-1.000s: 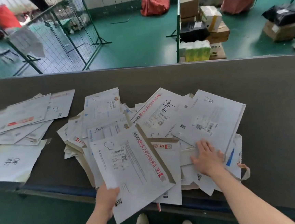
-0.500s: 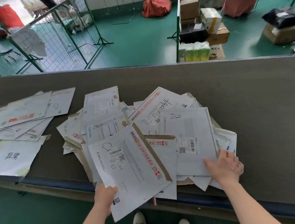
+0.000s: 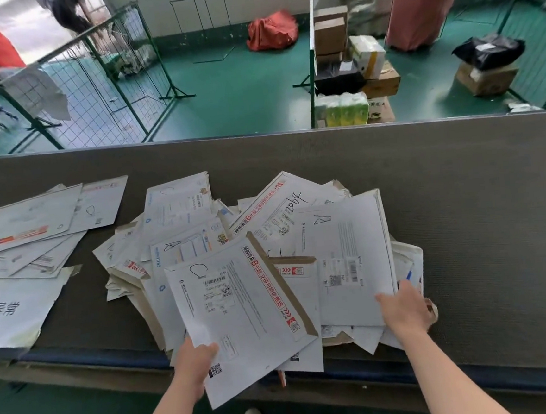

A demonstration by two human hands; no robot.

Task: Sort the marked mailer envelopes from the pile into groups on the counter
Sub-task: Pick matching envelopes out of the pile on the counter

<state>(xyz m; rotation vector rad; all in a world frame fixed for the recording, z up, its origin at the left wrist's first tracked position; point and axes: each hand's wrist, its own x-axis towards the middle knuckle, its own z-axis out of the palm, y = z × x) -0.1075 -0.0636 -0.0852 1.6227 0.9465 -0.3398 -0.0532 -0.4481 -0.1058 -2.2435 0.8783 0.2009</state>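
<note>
Gripping the C-marked mailer (image 3: pixel 241 312) at its near edge, left hand (image 3: pixel 193 365) fingers are curling beneath; right hand (image 3: pixel 403 311) is pinching the pile's top envelope (image 3: pixel 345 260) corner.

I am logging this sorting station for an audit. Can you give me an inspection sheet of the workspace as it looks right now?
Surface: grey counter, blue padded front edge.
Job's things: central pile of overlapping mailers; C-marked envelope; A-marked envelope; sorted group at far left.
Clutter: nothing seen beyond mailers.
Hands: left hand grips the C-marked envelope's near corner; right hand holds the A-marked envelope's near corner.
Cables: nothing seen.
Surroundings: green floor, wire fence, stacked boxes, red bags.
</note>
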